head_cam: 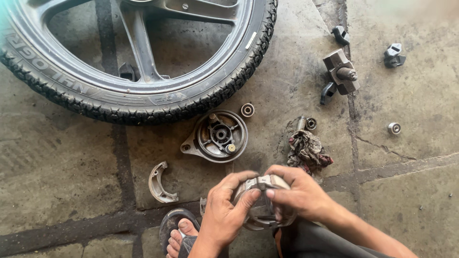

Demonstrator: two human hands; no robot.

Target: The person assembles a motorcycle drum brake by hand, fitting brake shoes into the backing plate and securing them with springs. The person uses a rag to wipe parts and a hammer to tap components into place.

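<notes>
Both my hands hold a pair of curved metal brake shoes (262,184) pressed together into a ring, low in the middle of the view. My left hand (224,210) grips the ring's left side with the thumb over its front. My right hand (299,191) clasps the right side, fingers curled over the top. A round brake drum plate (217,136) lies on the concrete just beyond my hands. One loose brake shoe (158,184) lies to the left of them.
A motorcycle wheel with tyre (143,98) lies flat at the top left. A dirty rag (307,150), bearings (247,110) (394,128), a small spacer (311,123) and several dark metal parts (340,72) are scattered on the right. My sandalled foot (179,236) shows at the bottom.
</notes>
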